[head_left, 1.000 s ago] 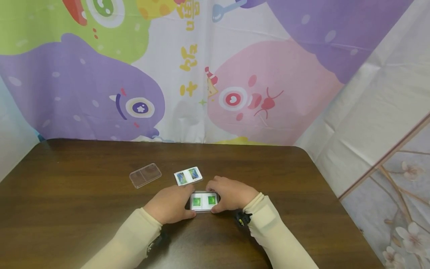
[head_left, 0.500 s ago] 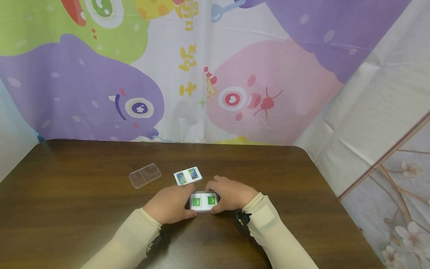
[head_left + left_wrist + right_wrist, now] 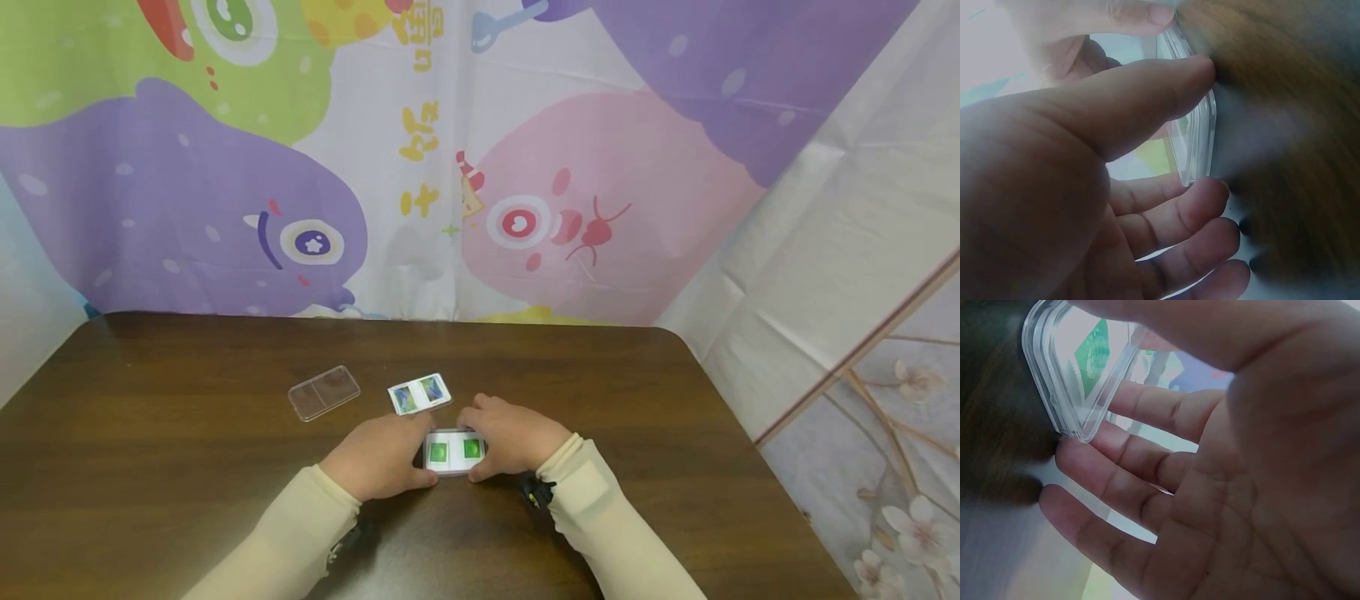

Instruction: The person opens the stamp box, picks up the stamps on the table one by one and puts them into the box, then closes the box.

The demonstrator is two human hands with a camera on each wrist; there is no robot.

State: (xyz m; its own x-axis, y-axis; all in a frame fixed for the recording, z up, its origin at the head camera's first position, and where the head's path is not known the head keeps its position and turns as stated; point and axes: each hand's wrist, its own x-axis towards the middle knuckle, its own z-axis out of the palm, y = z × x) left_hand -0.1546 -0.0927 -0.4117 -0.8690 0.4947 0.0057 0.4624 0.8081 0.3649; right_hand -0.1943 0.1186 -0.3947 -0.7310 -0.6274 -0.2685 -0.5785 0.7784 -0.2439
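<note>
A clear plastic case (image 3: 455,454) lies on the table, with a white card bearing two green pictures inside it. My left hand (image 3: 378,458) grips its left end, the thumb on the near edge and fingers on the far edge. At the right end, my right hand (image 3: 517,437) holds it the same way. The left wrist view shows the thumb lying across the layered clear edge (image 3: 1200,147). Fingertips touch a corner of the case (image 3: 1047,369) in the right wrist view. Whether the case is fully closed cannot be told.
Just beyond the hands lies a white card (image 3: 420,393) with two blue-green pictures. Further left is a flat, clear plastic piece (image 3: 325,392) with a line across its middle. The brown wooden table (image 3: 187,467) meets a cartoon-printed cloth (image 3: 420,275) at its back edge.
My right hand has shifted very slightly to the left. The left hand, the case, the loose card and the clear piece stay essentially as they were.
</note>
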